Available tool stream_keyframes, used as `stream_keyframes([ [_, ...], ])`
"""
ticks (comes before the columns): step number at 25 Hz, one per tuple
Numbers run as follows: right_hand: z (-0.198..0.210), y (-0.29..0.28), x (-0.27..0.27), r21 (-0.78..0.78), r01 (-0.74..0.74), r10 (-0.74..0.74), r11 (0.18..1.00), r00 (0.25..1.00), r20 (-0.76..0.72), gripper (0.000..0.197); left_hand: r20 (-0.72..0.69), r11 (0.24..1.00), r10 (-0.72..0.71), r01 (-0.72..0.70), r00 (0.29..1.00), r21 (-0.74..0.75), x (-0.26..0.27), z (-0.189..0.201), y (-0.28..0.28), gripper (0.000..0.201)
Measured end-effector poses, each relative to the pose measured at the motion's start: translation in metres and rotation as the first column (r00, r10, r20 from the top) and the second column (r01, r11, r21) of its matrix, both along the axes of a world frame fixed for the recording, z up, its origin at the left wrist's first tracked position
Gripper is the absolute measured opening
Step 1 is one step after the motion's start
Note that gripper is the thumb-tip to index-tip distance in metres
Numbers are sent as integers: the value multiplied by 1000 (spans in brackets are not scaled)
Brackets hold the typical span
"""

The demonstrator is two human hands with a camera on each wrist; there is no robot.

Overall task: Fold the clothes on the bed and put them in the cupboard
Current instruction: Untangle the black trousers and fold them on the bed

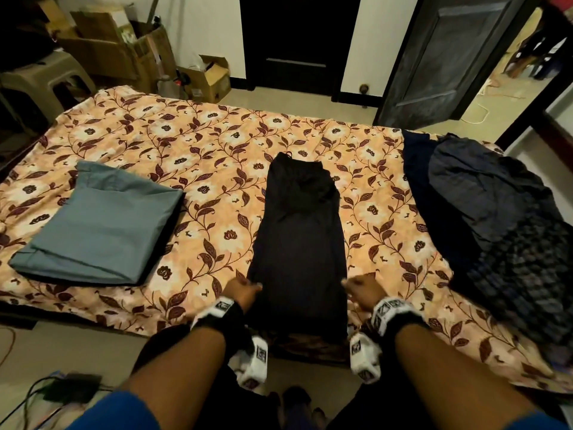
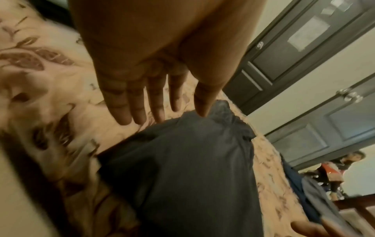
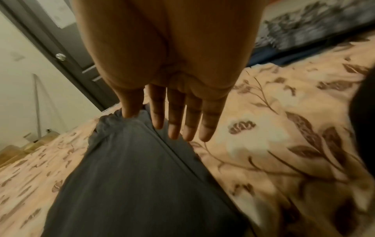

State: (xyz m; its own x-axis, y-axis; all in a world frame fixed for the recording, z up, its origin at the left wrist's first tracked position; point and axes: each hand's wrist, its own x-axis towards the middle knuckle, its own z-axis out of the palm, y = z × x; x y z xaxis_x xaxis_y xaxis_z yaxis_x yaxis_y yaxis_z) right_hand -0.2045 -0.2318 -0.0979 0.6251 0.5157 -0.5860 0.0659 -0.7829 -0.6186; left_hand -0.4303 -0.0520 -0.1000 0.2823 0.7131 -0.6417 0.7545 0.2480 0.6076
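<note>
Bed (image 1: pixel 217 169): covered by a floral sheet in peach, cream and maroon; carries all the clothes.
Folded grey-blue garment (image 1: pixel 99 225): lies flat on the left part of the bed, well apart from both hands.
Left hand (image 1: pixel 243 290): at the near left edge of the black garment. In the left wrist view its fingers (image 2: pixel 121 104) are straight and spread, gripping nothing; the thumb tip lines up with the dark cloth, contact cannot be told.
Black garment (image 1: pixel 299 243): folded into a long narrow strip, in the middle of the bed, running away from the person; its near end reaches the bed edge between the two wrists.
Right hand (image 1: pixel 359 290): at the near right edge of the black garment. In the right wrist view its fingers (image 3: pixel 174 118) are straight and extended, holding nothing, along the cloth's edge.
Pile of dark clothes (image 1: pixel 496 218): unfolded, heaped on the right part of the bed; includes navy, dark grey and a checked fabric.
Dark door (image 1: pixel 446 54): stands open beyond the far right corner of the bed.
</note>
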Motion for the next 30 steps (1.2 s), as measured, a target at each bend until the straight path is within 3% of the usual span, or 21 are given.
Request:
stream_keyframes([
  [3,-48,-19,-25,6,98,-96,995,985,-144,7,-7,997,73,-74,997,-29,-9,-46,-34,47],
  [6,-59,-23,-43,25,140,-134,990,976,-171,38,0,992,121,-121,993,24,-9,-58,-45,57],
  [9,-61,-24,-50,-35,46,-50,998,991,-127,36,-71,997,76,-75,995,23,-10,-61,-39,45],
  [11,-57,-25,-52,-26,-28,24,999,990,-136,26,-128,999,-6,12,992,45,-14,-62,-35,41],
  [13,-45,-25,-55,66,-5,15,998,989,-145,14,-153,989,-27,48,988,138,-15,-61,-37,40],
  [16,-22,-26,-57,328,196,-135,924,971,-198,16,38,967,65,-72,997,244,-19,-59,-44,28],
  [18,-9,-23,-56,409,305,-218,860,945,-246,21,162,975,116,-143,980,172,-20,-52,-48,17],
  [20,-1,-19,-54,444,367,-243,817,918,-312,28,220,973,166,-196,961,122,-21,-44,-47,9],
  [22,10,-16,-52,438,353,-209,827,916,-342,27,215,969,181,-211,960,127,-21,-33,-45,14],
  [26,18,-16,-44,384,294,-201,876,944,-263,21,121,962,42,-73,992,264,-22,-14,-38,19],
  [30,20,-23,-44,423,273,-218,864,960,-173,37,115,959,36,-66,993,275,-27,2,-36,20],
])
